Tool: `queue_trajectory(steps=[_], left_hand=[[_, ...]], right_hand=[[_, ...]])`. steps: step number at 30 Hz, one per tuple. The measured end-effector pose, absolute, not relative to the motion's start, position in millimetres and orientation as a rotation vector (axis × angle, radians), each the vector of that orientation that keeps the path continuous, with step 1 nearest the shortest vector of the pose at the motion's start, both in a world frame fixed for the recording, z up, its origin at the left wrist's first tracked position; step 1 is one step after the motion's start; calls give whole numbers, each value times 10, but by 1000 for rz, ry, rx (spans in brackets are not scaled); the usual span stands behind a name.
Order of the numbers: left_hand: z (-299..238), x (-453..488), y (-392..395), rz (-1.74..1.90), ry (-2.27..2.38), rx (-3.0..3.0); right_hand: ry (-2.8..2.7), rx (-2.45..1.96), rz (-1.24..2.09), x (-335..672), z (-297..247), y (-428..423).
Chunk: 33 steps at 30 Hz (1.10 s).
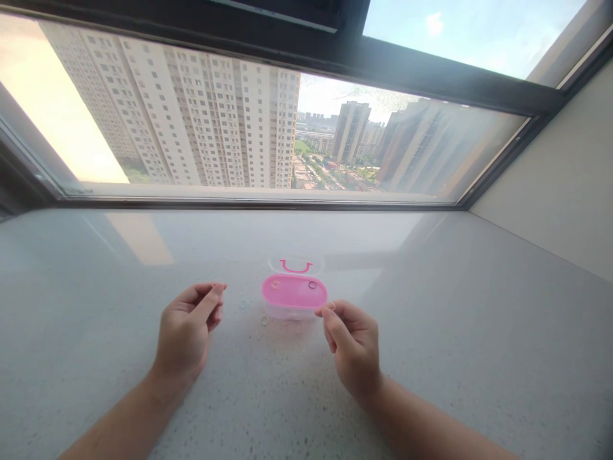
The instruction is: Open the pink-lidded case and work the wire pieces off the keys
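Through the head camera I saw a pink-topped oblong box (293,298) on a speckled counter (268,402). My right hand (353,348), just beside its right edge, pinched a thin ring (334,306). My left hand (182,335), apart to the left, had thumb and fingertips together; I couldn't tell whether they held anything. A dark ring (312,285) lay on the pink.

Both forearms (122,409) are slanting inward; the left hand (186,329) and the right hand (353,348) are each pinching thumb (338,327) to forefinger (352,312).
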<state>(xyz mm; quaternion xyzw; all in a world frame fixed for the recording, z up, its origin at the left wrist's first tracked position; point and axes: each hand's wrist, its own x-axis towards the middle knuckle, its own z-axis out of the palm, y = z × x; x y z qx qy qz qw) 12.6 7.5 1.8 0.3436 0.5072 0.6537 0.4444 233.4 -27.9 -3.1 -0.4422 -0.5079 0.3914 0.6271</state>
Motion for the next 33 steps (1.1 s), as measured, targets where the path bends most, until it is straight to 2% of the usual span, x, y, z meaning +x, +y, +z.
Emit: queue_trajectory(steps=[18, 24, 33], left_hand=[[90, 218, -75, 919, 1165, 1351], [101, 268, -115, 815, 1155, 1344], [40, 287, -102, 767, 1129, 1355]], right_hand=[[-1418, -1097, 1083, 2288, -14, -330], [-1604, -1105, 1092, 2235, 11, -349], [-1589, -1131, 1158, 2211, -83, -269]])
